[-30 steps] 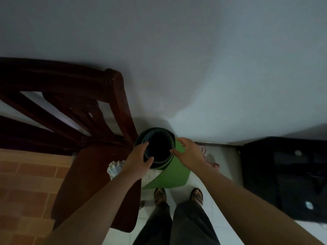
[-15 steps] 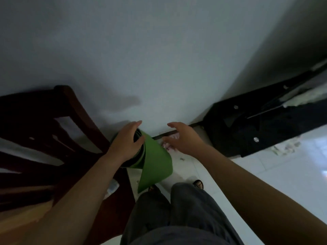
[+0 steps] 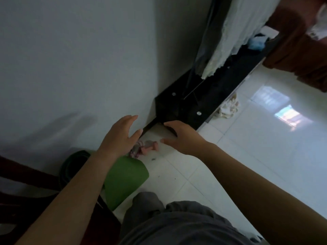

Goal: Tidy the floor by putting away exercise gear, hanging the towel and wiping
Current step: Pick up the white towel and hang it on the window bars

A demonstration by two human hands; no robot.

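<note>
Head view, looking down past grey trousers (image 3: 177, 225): both forearms reach forward, and both hands are spread and hold nothing. Nearest, the rolled green mat (image 3: 123, 181) stands on end by the wall, just beside a dark wooden chair (image 3: 26, 191) at the left edge; the left arm crosses in front of it without touching. It looks like light, springy foam, best gripped around the roll's body. The left hand (image 3: 120, 137) hovers fingers up, the right hand (image 3: 184, 138) palm down, and between them on the white tiled floor (image 3: 247, 156) lie small pink dumbbells (image 3: 150, 145) beside what seems a coiled rope, too blurred to be sure. The dumbbells are probably dense and hard, best taken by the narrow middle bar. Farther off, a crumpled pale towel (image 3: 228, 106) rests against a black stand (image 3: 203, 96); soft and limp, it could be pinched anywhere.
</note>
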